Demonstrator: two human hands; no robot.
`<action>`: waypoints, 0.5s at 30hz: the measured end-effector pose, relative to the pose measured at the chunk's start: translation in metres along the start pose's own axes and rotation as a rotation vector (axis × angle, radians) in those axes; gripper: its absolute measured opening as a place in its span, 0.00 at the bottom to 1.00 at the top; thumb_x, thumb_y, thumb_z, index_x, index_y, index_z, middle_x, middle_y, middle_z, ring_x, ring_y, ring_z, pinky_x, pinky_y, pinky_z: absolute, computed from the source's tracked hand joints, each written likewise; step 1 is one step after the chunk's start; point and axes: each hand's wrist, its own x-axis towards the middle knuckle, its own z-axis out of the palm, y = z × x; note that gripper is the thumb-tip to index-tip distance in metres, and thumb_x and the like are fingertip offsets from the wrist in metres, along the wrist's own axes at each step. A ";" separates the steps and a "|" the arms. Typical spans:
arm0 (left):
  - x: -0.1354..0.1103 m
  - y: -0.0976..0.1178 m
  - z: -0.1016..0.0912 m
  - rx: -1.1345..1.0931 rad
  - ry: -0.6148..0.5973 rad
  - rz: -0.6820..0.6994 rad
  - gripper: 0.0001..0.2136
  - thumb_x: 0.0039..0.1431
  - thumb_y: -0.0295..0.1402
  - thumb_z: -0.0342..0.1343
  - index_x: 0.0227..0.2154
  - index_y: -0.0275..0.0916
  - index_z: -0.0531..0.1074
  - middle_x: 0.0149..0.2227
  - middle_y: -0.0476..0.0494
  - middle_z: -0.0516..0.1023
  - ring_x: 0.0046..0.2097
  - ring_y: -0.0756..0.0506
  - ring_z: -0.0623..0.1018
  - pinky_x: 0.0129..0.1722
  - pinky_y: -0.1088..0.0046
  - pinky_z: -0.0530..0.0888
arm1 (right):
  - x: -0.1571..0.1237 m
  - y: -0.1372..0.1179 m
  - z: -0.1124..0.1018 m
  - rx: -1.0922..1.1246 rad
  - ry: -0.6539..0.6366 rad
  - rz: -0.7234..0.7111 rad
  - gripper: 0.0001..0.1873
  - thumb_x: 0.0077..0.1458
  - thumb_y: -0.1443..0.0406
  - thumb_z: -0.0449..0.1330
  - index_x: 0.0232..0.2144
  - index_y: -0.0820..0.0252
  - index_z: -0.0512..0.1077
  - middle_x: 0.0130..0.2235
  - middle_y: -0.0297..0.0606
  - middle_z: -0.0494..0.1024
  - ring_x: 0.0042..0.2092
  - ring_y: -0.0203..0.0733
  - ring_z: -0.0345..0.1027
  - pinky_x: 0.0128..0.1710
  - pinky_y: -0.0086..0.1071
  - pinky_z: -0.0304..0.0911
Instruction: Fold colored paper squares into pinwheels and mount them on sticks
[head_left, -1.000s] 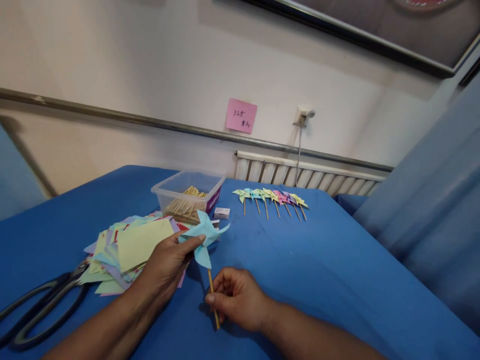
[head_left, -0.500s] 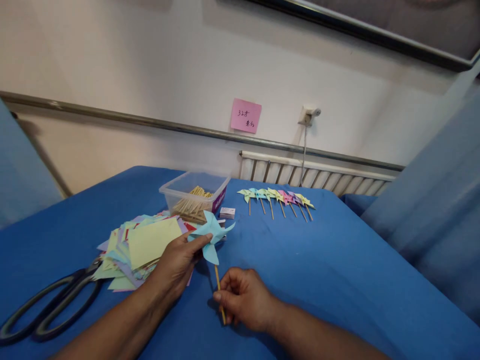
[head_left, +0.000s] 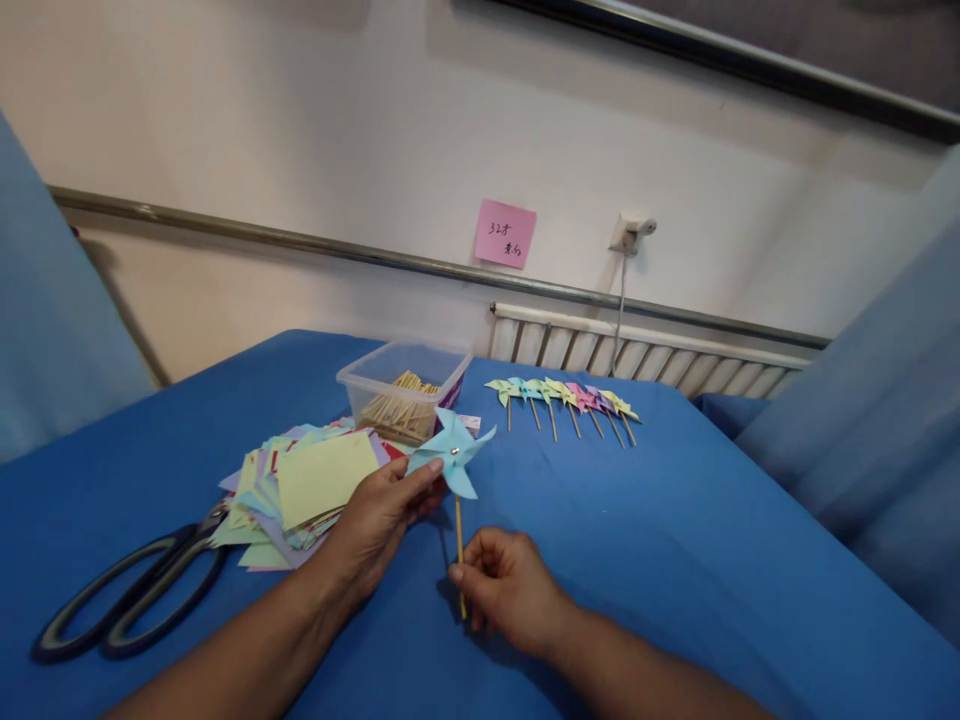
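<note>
The light-blue pinwheel [head_left: 452, 452] has tipped upright just above the desk [head_left: 660, 540], centre pin now facing us. The left hand [head_left: 382, 520] pinches a blade and the right hand [head_left: 510, 592] grips the stick [head_left: 458, 530].

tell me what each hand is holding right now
Left hand: pinching a blade of the pinwheel.
Right hand: closed on the stick.

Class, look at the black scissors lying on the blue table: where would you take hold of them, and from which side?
Take the scissors by the two handle loops, coming from the near left. The loops lie flat and free on the blue table, nearest the person, while the blades point away and their tips are hidden by the paper stack.
</note>
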 end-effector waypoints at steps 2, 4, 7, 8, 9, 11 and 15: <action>-0.001 0.000 -0.001 0.023 0.009 -0.035 0.15 0.48 0.39 0.65 0.37 0.37 0.76 0.40 0.40 0.81 0.42 0.45 0.79 0.40 0.72 0.71 | 0.009 0.001 -0.008 -0.012 0.110 -0.003 0.24 0.44 0.45 0.62 0.24 0.59 0.64 0.15 0.25 0.66 0.14 0.29 0.57 0.12 0.22 0.50; 0.000 -0.002 -0.001 0.042 0.037 -0.056 0.16 0.47 0.39 0.65 0.39 0.38 0.75 0.42 0.39 0.81 0.42 0.46 0.79 0.39 0.73 0.71 | 0.021 0.002 -0.021 -0.081 0.234 -0.011 0.22 0.47 0.46 0.60 0.24 0.59 0.65 0.15 0.26 0.66 0.14 0.29 0.57 0.12 0.22 0.50; 0.002 -0.008 -0.001 0.082 0.059 -0.071 0.17 0.44 0.38 0.66 0.38 0.37 0.75 0.40 0.39 0.81 0.37 0.47 0.79 0.36 0.73 0.71 | 0.043 0.000 -0.044 -0.382 0.409 -0.032 0.18 0.56 0.53 0.54 0.23 0.60 0.67 0.17 0.29 0.70 0.15 0.31 0.61 0.15 0.23 0.55; 0.003 -0.010 -0.001 0.096 0.062 -0.074 0.16 0.43 0.37 0.67 0.37 0.36 0.76 0.39 0.39 0.82 0.36 0.47 0.79 0.35 0.74 0.71 | 0.052 -0.002 -0.052 -0.434 0.438 -0.036 0.16 0.57 0.56 0.53 0.24 0.61 0.69 0.18 0.31 0.72 0.17 0.32 0.63 0.17 0.23 0.56; 0.004 -0.012 -0.001 0.111 0.062 -0.078 0.16 0.43 0.36 0.67 0.36 0.36 0.76 0.37 0.39 0.82 0.34 0.48 0.78 0.34 0.74 0.71 | 0.060 -0.005 -0.058 -0.471 0.462 -0.039 0.16 0.58 0.58 0.53 0.25 0.61 0.70 0.19 0.32 0.73 0.18 0.32 0.65 0.18 0.23 0.57; 0.005 -0.015 0.000 0.135 0.056 -0.092 0.14 0.42 0.35 0.66 0.34 0.36 0.76 0.35 0.40 0.82 0.33 0.48 0.78 0.33 0.73 0.72 | 0.078 -0.012 -0.068 -0.559 0.496 -0.042 0.16 0.58 0.59 0.52 0.25 0.63 0.72 0.22 0.35 0.76 0.21 0.34 0.69 0.21 0.24 0.58; 0.007 -0.017 -0.002 0.155 0.017 -0.104 0.12 0.43 0.34 0.65 0.33 0.36 0.75 0.32 0.42 0.82 0.30 0.48 0.77 0.33 0.73 0.71 | 0.114 -0.027 -0.076 -0.761 0.538 -0.023 0.17 0.60 0.61 0.52 0.28 0.64 0.76 0.27 0.40 0.80 0.28 0.37 0.73 0.28 0.25 0.60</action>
